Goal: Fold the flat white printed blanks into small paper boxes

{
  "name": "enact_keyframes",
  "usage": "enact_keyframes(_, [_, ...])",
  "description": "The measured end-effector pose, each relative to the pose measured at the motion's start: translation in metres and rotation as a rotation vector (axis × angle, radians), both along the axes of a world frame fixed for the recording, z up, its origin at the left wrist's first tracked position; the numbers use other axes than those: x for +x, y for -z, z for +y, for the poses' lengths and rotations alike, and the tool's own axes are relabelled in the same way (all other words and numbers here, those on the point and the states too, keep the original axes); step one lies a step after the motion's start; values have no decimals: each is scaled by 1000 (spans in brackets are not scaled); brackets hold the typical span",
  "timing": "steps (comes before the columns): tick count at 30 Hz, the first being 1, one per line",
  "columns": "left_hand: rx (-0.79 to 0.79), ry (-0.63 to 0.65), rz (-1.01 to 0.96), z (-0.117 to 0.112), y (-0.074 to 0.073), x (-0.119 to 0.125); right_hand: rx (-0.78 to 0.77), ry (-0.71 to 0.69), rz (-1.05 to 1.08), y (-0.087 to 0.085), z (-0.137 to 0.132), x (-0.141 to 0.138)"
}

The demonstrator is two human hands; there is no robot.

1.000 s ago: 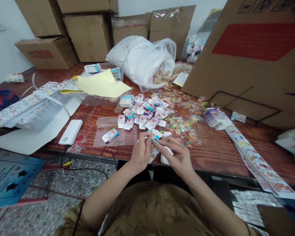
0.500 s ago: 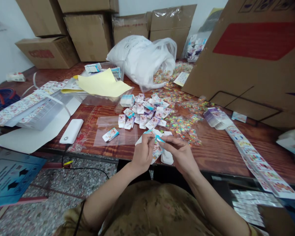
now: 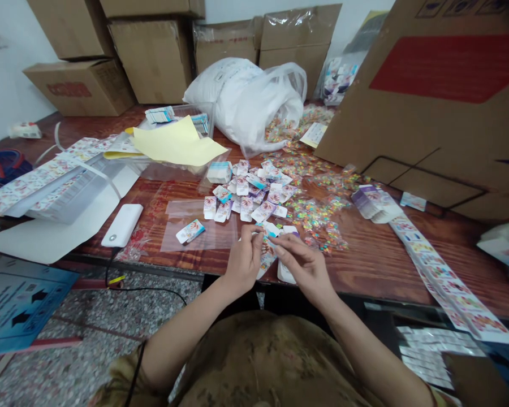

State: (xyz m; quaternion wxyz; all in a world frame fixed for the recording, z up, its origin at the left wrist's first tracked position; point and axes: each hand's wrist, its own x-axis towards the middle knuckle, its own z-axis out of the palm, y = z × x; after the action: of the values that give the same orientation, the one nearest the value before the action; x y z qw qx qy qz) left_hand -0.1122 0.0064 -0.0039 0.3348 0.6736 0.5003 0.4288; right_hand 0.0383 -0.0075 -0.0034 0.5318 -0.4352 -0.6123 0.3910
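Near the table's front edge, my left hand [image 3: 245, 259] and my right hand [image 3: 309, 268] are close together, fingertips pinched around a small blue-and-white printed card box. My fingers hide most of that box, so I cannot tell whether its flap is closed. Below it lie flat printed card pieces [image 3: 267, 261], and a stack of white card pieces [image 3: 285, 273] sits partly under my right hand. Just beyond my hands is a heap of small printed boxes [image 3: 246, 195]. One single box [image 3: 190, 231] lies apart, to the left, on a clear plastic sheet [image 3: 220, 240].
Small clear packets of coloured bits [image 3: 318, 217] spread out from a white sack [image 3: 246, 107]. A strip of printed cards [image 3: 432, 263] runs along the right. A power bank [image 3: 122, 226] with a cable lies left. A large carton [image 3: 428, 130] leans at right, and more cartons [image 3: 152, 62] stand behind.
My right hand has shifted slightly left, towards my left hand, and my fingers now cover more of the small box. The heap and the packets look the same.
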Motion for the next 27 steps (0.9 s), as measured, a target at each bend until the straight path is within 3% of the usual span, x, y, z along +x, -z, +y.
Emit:
enact_keyframes(3, [-23, -23, -23, 8, 5, -1, -2, -24, -144, 12, 0, -1])
enact_keyframes(6, [-42, -97, -45, 37, 4, -6, -20, -26, -248, 22, 9, 0])
enact_keyframes(9, [26, -226, -59, 79, -7, -18, 2, 130, -339, 32, 26, 5])
enact_keyframes(12, [183, -256, 155, 102, -19, -29, 85, 238, -557, 43, 43, 9])
enact_keyframes(15, [248, -214, 503, 87, -15, -26, 166, 248, -803, 55, 53, 8])
enact_keyframes(19, [187, -129, 834, 44, 16, -10, 171, 290, -1113, 64, 59, -1])
enact_keyframes(23, [112, -67, 901, 27, 48, -2, 132, 228, -1190, 68, 66, -7])
enact_keyframes(27, [99, -74, 879, 32, 55, -3, 126, 201, -1025, 70, 75, -6])
